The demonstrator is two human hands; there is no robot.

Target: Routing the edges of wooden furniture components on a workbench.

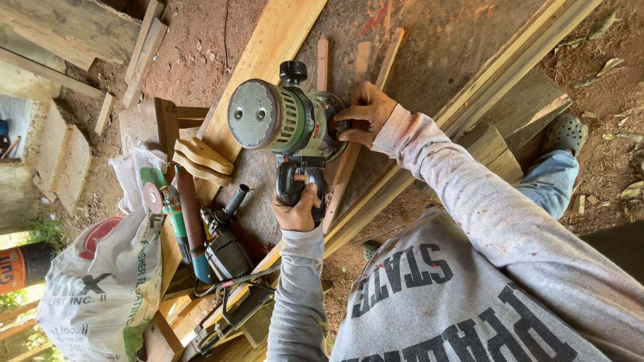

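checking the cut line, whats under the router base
The router sits on a narrow wood strip lying on a dark board. Left hand grips its handle, right hand the base. The bit and contact spot are covered.

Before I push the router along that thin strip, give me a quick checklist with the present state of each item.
1. Left hand on the router rear handle: ok, fingers wrapped round it.
2. Right hand steadying the base: ok, grip at the far side.
3. Wood strip clamped down: cannot tell, no clamp visible.
4. Bit contact with the strip: cannot tell, hidden under the base.
5. Path free of other tools: ok, angle grinder lies off to the side on the board.
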